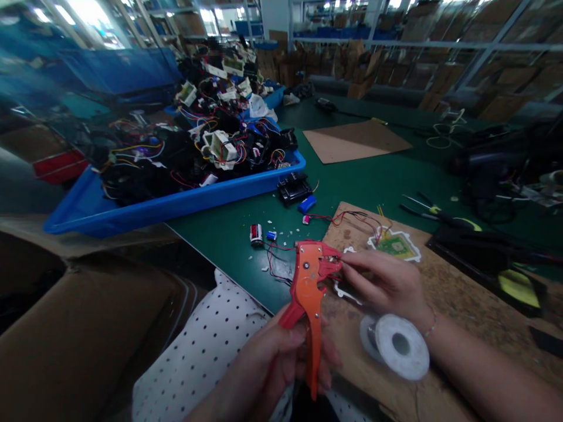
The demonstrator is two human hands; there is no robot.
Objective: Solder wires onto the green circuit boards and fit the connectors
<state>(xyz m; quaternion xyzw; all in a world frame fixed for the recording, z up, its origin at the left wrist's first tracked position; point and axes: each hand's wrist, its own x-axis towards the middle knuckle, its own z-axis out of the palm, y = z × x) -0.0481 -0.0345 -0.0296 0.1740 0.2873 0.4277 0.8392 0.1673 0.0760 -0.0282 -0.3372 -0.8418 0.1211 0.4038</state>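
My left hand [288,346] is wrapped round the handles of an orange and red wire stripper [310,281], held upright with its jaws facing right. At those jaws, my right hand [387,278] pinches the end of a thin wire [338,258]. Dark and red wires [272,266] run behind the tool on its left, near a small blue component [271,235] and a red and white one [255,234]. A green circuit board [393,245] in a white frame lies on the brown board [457,310], beyond my right hand. Near my right wrist is a spool [402,346].
A blue tray [189,205] piled with wired parts fills the left of the green table [365,181]. A black case [294,189] sits beside it. Pliers [433,211] and a black tool with yellow [519,287] lie right; a cardboard sheet [352,140] lies farther back.
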